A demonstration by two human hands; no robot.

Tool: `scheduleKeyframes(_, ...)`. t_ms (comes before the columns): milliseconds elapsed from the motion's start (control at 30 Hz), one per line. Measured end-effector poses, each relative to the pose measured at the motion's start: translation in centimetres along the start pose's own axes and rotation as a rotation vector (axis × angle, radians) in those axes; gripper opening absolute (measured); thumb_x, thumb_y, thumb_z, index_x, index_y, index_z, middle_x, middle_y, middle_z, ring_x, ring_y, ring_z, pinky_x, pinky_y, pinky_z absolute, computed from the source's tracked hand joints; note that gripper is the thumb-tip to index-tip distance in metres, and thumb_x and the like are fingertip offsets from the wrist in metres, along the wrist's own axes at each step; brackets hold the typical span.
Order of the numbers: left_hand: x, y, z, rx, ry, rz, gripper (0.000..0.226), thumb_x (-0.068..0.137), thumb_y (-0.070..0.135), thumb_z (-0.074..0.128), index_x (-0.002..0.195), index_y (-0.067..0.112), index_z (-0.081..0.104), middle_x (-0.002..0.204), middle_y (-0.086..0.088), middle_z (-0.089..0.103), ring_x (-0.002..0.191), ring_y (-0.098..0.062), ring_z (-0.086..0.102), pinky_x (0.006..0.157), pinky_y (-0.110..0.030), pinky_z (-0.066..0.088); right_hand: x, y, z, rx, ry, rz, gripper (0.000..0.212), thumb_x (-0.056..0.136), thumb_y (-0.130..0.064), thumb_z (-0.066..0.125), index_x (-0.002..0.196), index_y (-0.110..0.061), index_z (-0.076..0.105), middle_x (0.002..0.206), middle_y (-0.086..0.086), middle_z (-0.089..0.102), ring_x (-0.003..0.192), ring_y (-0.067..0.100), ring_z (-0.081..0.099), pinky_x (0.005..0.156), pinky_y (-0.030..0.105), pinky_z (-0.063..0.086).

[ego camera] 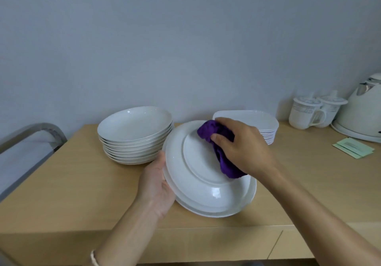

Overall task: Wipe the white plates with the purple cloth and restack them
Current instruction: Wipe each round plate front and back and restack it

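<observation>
Left hand [156, 183] grips the upturned plate [206, 181] by its rim; right hand [241, 146] clutches the purple cloth [218, 148]. Best to sweep the foot ring firmly, keeping the plate steady.

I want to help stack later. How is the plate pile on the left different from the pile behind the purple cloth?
The left pile holds round, deep plates; the back pile holds flatter, squarish ones. The right hand and purple cloth cover part of the back pile; the left pile shows almost whole. Both are white and sit on the wooden table.
</observation>
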State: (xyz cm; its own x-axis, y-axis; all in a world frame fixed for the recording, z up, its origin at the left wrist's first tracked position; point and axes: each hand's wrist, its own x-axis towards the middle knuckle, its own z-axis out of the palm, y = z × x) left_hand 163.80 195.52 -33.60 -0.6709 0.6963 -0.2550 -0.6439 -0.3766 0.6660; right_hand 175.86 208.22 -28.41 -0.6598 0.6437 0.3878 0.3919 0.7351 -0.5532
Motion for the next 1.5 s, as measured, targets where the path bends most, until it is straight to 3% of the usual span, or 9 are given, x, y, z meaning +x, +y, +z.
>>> scheduleKeyframes(333,1.4,-0.6,-1.3,0.075,0.013,-0.061,0.037,0.107,0.023,0.037,0.118,0.001,0.063,0.108,-0.016,0.074,0.097,-0.024,0.071,0.089,-0.039,0.051,-0.1,1.7,3.5,-0.044,-0.082,-0.009,0.030,0.092,-0.038,0.053,0.121,-0.035,0.057,0.113,-0.012,0.062,0.105,0.014,0.055,0.086,0.036,0.047)
scheduleKeyframes(500,2.0,-0.1,-3.0,0.531,-0.056,0.197,0.026,0.106,0.015,0.041,0.112,0.013,0.066,0.112,-0.003,0.074,0.107,-0.016,0.067,0.090,-0.030,0.050,0.1,1.9,4.7,-0.069,-0.060,-0.044,0.032,0.092,-0.038,0.053,0.124,-0.035,0.056,0.114,-0.013,0.061,0.107,0.013,0.052,0.086,0.031,0.043)
scheduleKeyframes(567,2.3,-0.2,-3.8,0.841,-0.097,0.385,0.017,0.101,0.031,0.053,0.111,0.025,0.064,0.112,0.012,0.071,0.114,-0.009,0.062,0.094,-0.028,0.046,0.0,2.0,4.9,-0.079,-0.053,-0.042,0.033,0.093,-0.038,0.052,0.126,-0.034,0.055,0.116,-0.013,0.060,0.108,0.013,0.052,0.085,0.029,0.041)
scheduleKeyframes(700,2.4,-0.5,-5.1,1.140,-0.321,0.424,0.088,0.060,0.068,0.078,0.137,0.043,0.042,0.137,0.011,0.053,0.129,-0.010,0.050,0.107,-0.042,0.043,-0.5,2.1,5.0,-0.106,-0.053,-0.048,0.037,0.094,-0.039,0.049,0.131,-0.032,0.050,0.124,-0.010,0.056,0.115,0.017,0.049,0.092,0.032,0.040)
scheduleKeyframes(867,3.0,-0.7,-6.9,1.216,-0.423,0.268,0.154,0.030,0.060,0.097,0.149,0.054,-0.002,0.161,0.016,0.017,0.148,-0.007,0.020,0.119,-0.044,0.028,-0.9,0.5,5.7,-0.025,-0.158,-0.203,0.044,0.088,-0.048,0.044,0.127,-0.030,0.054,0.123,-0.011,0.057,0.115,0.013,0.047,0.096,0.035,0.039)
scheduleKeyframes(1133,2.1,0.1,-6.4,1.304,-0.480,0.419,0.135,0.042,0.058,0.095,0.151,0.048,0.016,0.152,0.021,0.036,0.140,-0.012,0.038,0.108,-0.046,0.041,2.0,2.5,5.8,-0.153,-0.080,-0.038,0.041,0.095,-0.041,0.046,0.133,-0.027,0.049,0.131,-0.005,0.054,0.122,0.021,0.044,0.100,0.034,0.035)
scheduleKeyframes(1233,2.3,-0.1,-7.0,1.412,-0.372,0.365,0.154,0.031,0.078,0.086,0.152,0.048,-0.004,0.156,0.024,0.027,0.143,-0.013,0.034,0.109,-0.045,0.040,-0.3,1.4,6.2,-0.114,-0.085,-0.170,0.045,0.092,-0.045,0.047,0.132,-0.024,0.051,0.128,-0.006,0.055,0.120,0.017,0.044,0.099,0.025,0.032)
scheduleKeyframes(1367,2.0,-0.2,-6.7,1.322,-0.431,0.426,0.133,0.039,0.067,0.091,0.148,0.047,0.018,0.147,0.020,0.043,0.136,-0.012,0.044,0.103,-0.045,0.046,-0.9,-0.4,6.4,0.048,-0.172,-0.302,0.042,0.092,-0.040,0.049,0.128,-0.019,0.055,0.122,-0.006,0.059,0.114,0.009,0.046,0.095,0.018,0.032)
scheduleKeyframes(1500,1.7,0.1,-5.9,1.328,-0.425,0.515,0.125,0.040,0.064,0.091,0.143,0.049,0.024,0.144,0.021,0.044,0.135,-0.007,0.043,0.103,-0.043,0.045,2.0,-2.2,7.2,0.059,-0.219,-0.374,0.034,0.091,-0.036,0.050,0.120,-0.019,0.060,0.110,0.000,0.064,0.103,0.017,0.052,0.090,0.030,0.040)
